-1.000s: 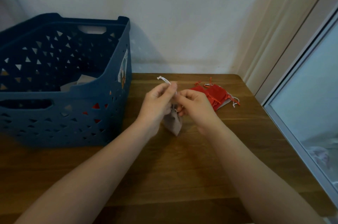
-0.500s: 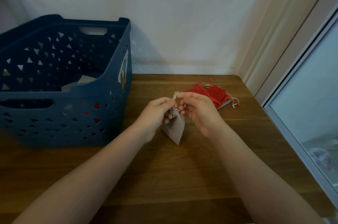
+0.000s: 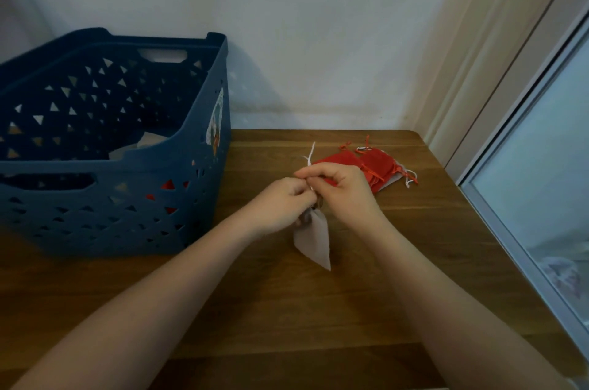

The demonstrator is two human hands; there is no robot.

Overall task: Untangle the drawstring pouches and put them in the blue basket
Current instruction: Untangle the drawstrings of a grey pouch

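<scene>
Both hands are working just right of the basket [image 3: 197, 185]: the left hand [image 3: 280, 208] pinches the gathered neck of the grey pouch [image 3: 314, 238], and the right hand [image 3: 342, 187] pinches its white cord [image 3: 309, 157], fingertips of the two nearly touching. A moment ago that cord was only a small loop at the fingertips; now a free length stands up above the right hand, and the pouch hangs lower, its point close to or touching the table [image 3: 287, 310]. That reads as the string coming loose from whatever held it (the knot itself is hidden between the fingers). The red pouches [image 3: 366, 165] lie bunched behind the hands, farther right of the basket, cords crossing and untouched. Inside the basket a pale pouch shows over the near wall and something red shows through the holes, so some are already in. The grey one looks nearly ready to go left into the basket; the red bunch remains.
</scene>
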